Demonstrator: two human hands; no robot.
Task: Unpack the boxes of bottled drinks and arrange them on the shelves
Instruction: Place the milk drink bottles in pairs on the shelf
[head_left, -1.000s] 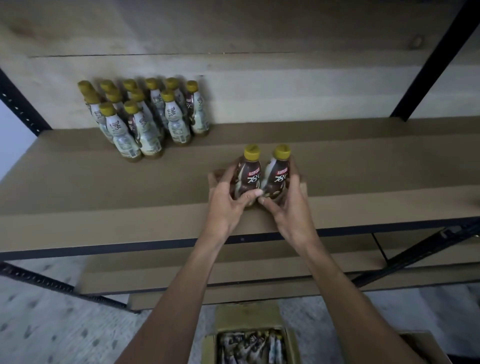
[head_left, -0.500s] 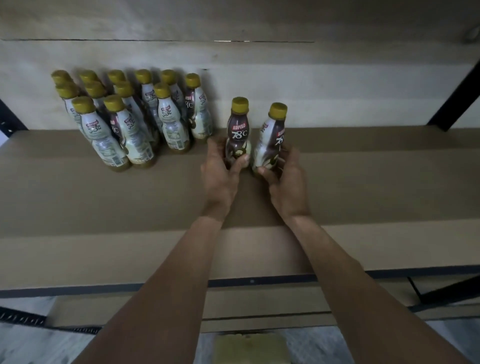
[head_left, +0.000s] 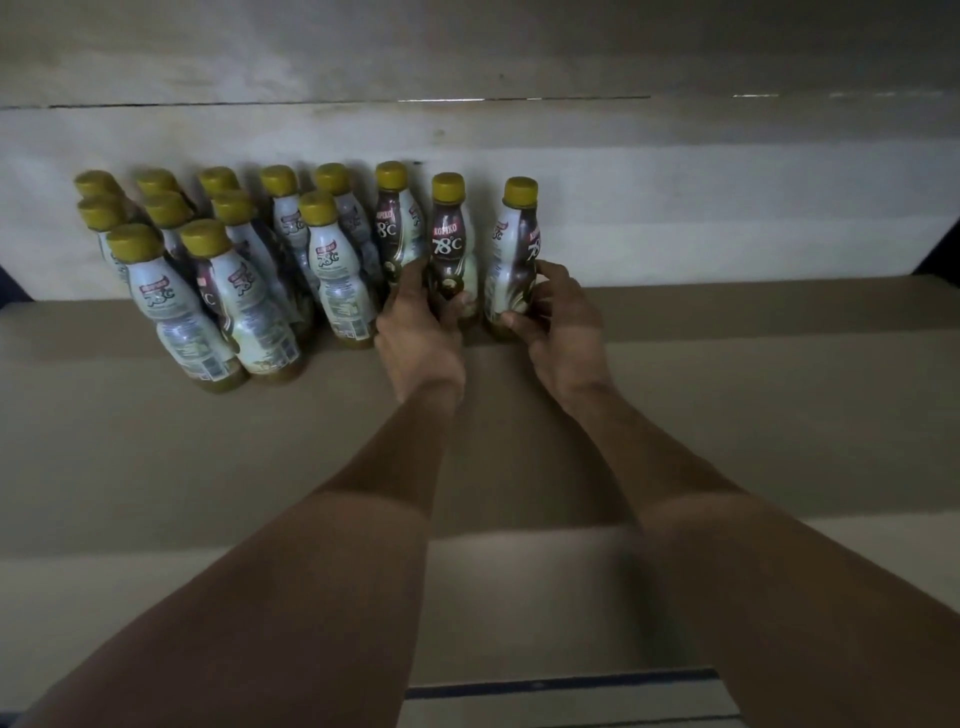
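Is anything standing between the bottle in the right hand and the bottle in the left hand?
Nothing visible does. The right hand grips the right bottle, the left hand grips the left bottle, and only a narrow strip of bare shelf lies between them.

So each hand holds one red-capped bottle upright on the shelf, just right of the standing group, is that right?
Not quite: the caps are yellow, not red. The head view shows the left hand gripping the left bottle and the right hand the right bottle, both upright on the shelf, right of the standing group.
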